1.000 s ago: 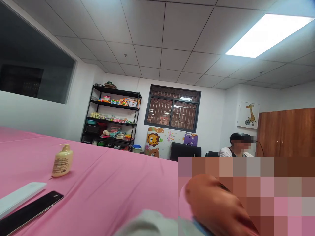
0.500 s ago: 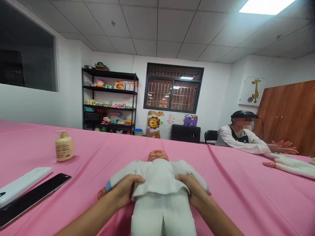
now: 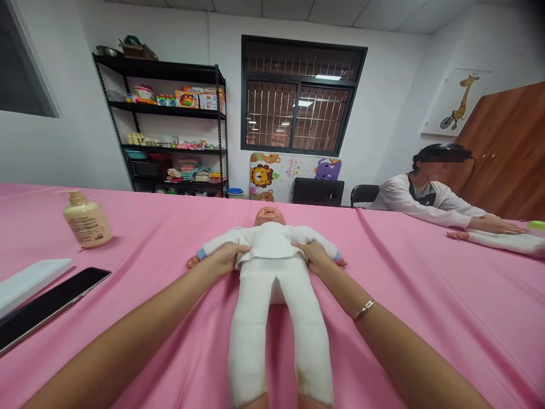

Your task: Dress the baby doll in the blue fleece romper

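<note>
A baby doll (image 3: 273, 241) in a white top and white trousers lies on its back on the pink cloth, its head pointing away from me. Its arms are spread out, with blue cuffs at the wrists. My left hand (image 3: 226, 259) is closed around the doll's side, the thumb lying on the top. On the other side my right hand (image 3: 317, 257) grips it the same way at the waist. The fingers beneath the doll are hidden. Both trouser legs stretch toward me, with brownish stains near the lower ends.
A pump bottle (image 3: 88, 221) stands at the left. Nearer lie a white device (image 3: 32, 284) and a black phone (image 3: 55, 307). At the right sits a person (image 3: 421, 187) with hands on another doll (image 3: 506, 241). Behind the table are a shelf rack (image 3: 170, 108) and a chair (image 3: 364, 194).
My view has tilted down, showing more of the doll's legs and my forearms. My hands stay on the doll's sides. The other person's hands have come down onto their doll.
</note>
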Motion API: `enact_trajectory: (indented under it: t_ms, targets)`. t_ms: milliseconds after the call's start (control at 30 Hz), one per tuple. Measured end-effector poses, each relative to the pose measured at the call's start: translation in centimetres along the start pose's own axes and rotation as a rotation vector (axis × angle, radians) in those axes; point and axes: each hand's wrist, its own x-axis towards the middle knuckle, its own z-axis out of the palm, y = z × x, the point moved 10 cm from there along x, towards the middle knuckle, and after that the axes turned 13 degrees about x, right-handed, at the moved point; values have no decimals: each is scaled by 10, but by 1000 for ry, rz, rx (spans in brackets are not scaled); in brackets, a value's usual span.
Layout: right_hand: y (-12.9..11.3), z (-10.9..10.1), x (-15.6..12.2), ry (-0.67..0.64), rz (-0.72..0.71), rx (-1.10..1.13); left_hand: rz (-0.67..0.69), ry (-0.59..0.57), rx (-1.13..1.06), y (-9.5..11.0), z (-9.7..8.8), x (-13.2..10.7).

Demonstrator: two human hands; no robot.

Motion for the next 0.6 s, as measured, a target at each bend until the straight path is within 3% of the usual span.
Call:
enact_trajectory:
  t_ms: [133,233,300,367,433,533,600]
  targets:
    - [3,-14,21,112,-53,-156,34,126,197,2,-18,11]
    - [-3,-23,13,165,-209,-217,40,180,250,-4,-24,0]
    - [-14,-14,-2,59,-390,-317,102,211,316,-3,-26,-13]
    - [-20,6,-19,-146,-525,-489,262,210,482,9,-20,-29]
    - [-18,16,-34,-303,-520,-634,401,176,708,21,-9,-45]
    - [-36,7,-64,-318,-474,-687,427,164,978,31,2,-72]
    - [-67,-4,-105,-268,-564,-661,482,234,1084,47,7,-105]
